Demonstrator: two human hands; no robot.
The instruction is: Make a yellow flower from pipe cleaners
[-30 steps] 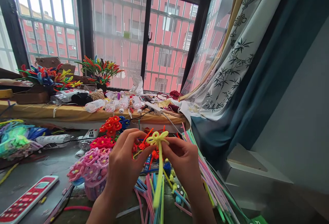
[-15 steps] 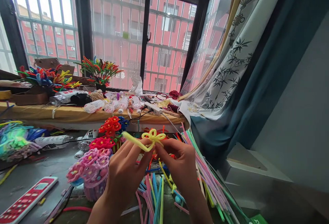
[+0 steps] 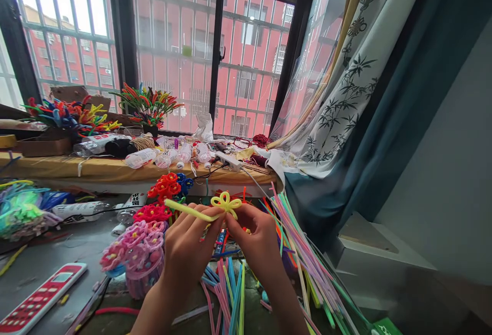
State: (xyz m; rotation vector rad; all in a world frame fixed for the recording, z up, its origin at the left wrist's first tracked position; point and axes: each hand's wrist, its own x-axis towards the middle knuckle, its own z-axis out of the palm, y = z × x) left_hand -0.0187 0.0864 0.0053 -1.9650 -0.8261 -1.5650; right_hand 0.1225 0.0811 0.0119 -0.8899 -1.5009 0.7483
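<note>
Window: A wide, dark-framed window (image 3: 217, 58) filled the back, a pink building visible through its bars.
Curtains: A blue curtain (image 3: 395, 94) and a white one printed with bamboo (image 3: 338, 119) hung at the right.
Ledge: A tan-covered ledge (image 3: 111, 167) ran under the glass, crowded with plastic bottles (image 3: 141, 158) and a fuzzy potted plant (image 3: 149, 104).
Table: Below it, a grey table (image 3: 80, 248) was cluttered too. Long pastel stems (image 3: 311, 273) fanned out beyond the right hand; short stems (image 3: 230, 294) lay between the forearms.
Hands: The left hand (image 3: 188, 242) and right hand (image 3: 257, 237) met at the centre, fingertips pinched closed on a yellow flower, blocking the view of red pieces behind.
Flower pot: Pink fuzzy flowers (image 3: 144, 248) stood just beside the left wrist.
Keypad device: A red-and-white handset (image 3: 44, 296) lay at lower left.
Yellow flower: The looped yellow flower (image 3: 226, 204) was held above the table, its stem (image 3: 188, 210) angling left over the left hand.
Writing: A table bottle (image 3: 136, 200) carried dark, tilted characters, too small to read surely; a green item (image 3: 386, 326) at lower right bore a cut-off white mark.
</note>
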